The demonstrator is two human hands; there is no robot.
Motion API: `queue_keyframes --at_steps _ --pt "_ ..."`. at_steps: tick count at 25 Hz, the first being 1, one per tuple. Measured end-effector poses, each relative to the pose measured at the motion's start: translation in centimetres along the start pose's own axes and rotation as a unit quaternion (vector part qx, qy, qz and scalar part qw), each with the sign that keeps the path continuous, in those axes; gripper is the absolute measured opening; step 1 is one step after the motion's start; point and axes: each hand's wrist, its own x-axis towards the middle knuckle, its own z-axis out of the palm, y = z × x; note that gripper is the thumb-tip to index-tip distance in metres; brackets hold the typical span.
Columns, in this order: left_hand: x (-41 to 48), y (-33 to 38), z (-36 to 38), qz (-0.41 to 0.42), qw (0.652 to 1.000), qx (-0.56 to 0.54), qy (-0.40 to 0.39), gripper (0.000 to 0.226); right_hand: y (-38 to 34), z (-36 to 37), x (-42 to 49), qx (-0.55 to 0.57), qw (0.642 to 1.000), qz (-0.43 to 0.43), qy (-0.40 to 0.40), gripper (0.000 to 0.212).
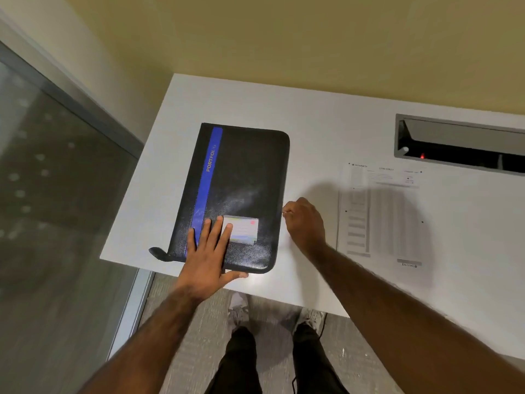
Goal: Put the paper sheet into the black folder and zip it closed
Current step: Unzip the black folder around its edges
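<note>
Now, left edge: a frosted glass partition (56, 194) runs beside the white laminate desk (312, 115), and the folder sits close to the desk's left corner.
Folder: the black leather-look zip folder with a blue stripe and gold "PORTFOLIO" lettering (244, 172) lies flat and closed, its small zipper tail (159, 253) poking out at the near left corner.
Left hand: the left hand (208, 251) is pressed flat on the near end of the cover, fingers spread apart, thumb hooked over the near edge, pinning rather than gripping.
Right hand: the right hand (305, 223) is at the folder's right edge, fingers (287, 209) pinched together on something small and pale, probably the zipper pull, though blur keeps me from being sure.
Paper: the printed white paper sheet (380, 214) lies flat on the desk to the right, well apart from the folder, not inside it.
Far right: a recessed grey cable tray (460, 143) is set into the desk.
Stage: I'd judge this as unzipping to open, the sheet still to go in.
Risk: if the pinning palm eases, the pull could drag the folder toward the near edge; a pull forced round the rounded corner may jam; a careless reach could crease the sheet or sweep it away.
</note>
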Motion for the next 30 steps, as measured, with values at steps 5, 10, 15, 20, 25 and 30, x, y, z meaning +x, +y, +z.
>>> queue_keyframes --at_steps 5,10,15,20,25,30 --pt "-0.3 0.3 0.6 0.001 1.0 0.007 0.011 0.112 0.1 0.7 -1.3 -0.028 0.999 0.003 0.021 0.02" --pt "-0.2 0.2 0.5 0.002 1.0 0.003 -0.002 0.113 -0.3 2.5 -5.3 -0.013 0.999 0.024 0.04 0.018" --pt "-0.3 0.1 0.6 0.002 1.0 0.013 -0.005 0.113 -0.2 4.4 -9.8 -0.016 0.998 0.021 0.064 0.013" --pt "-0.2 0.1 0.6 0.002 1.0 0.027 -0.01 0.114 -0.4 5.9 -12.9 -0.029 0.996 0.024 0.082 0.009" --pt "-0.3 0.2 0.5 -0.003 0.999 0.032 -0.023 0.114 -0.9 6.8 -14.9 -0.025 0.999 0.014 0.042 0.012" --pt "-0.8 1.5 0.2 -0.036 0.999 -0.036 -0.005 0.108 -0.4 4.3 -12.2 0.068 0.995 0.05 -0.045 0.014"
